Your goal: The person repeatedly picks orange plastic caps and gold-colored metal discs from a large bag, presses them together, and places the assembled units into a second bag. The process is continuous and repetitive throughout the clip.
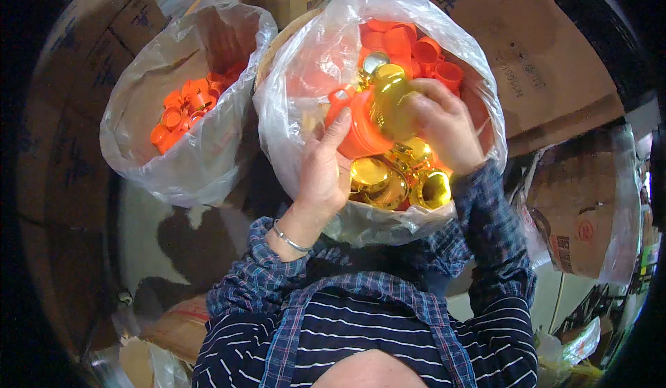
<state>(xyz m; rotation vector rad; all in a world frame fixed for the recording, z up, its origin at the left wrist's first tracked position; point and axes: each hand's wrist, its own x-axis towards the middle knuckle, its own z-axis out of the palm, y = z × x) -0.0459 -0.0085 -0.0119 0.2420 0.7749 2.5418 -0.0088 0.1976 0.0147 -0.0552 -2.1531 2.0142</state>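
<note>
My left hand (324,166), with a bracelet at its wrist, grips an orange plastic cap (362,130) that has a small loop on its side. Against the cap's open end, my right hand (444,117) holds a shiny gold lid (390,105); both hand and lid are blurred by motion. How far the lid sits in the cap I cannot tell. Both hands are over a large bag (288,145) of clear plastic. Inside it, several orange caps (397,43) lie at the far side and several gold lids (371,173) nearer me.
To the left stands a second plastic-lined container (128,135) with several orange pieces (186,107) in it. Cardboard boxes (76,110) are stacked along the left. A big carton (527,48) rises at the far right, and another wrapped carton (579,207) stands at the right.
</note>
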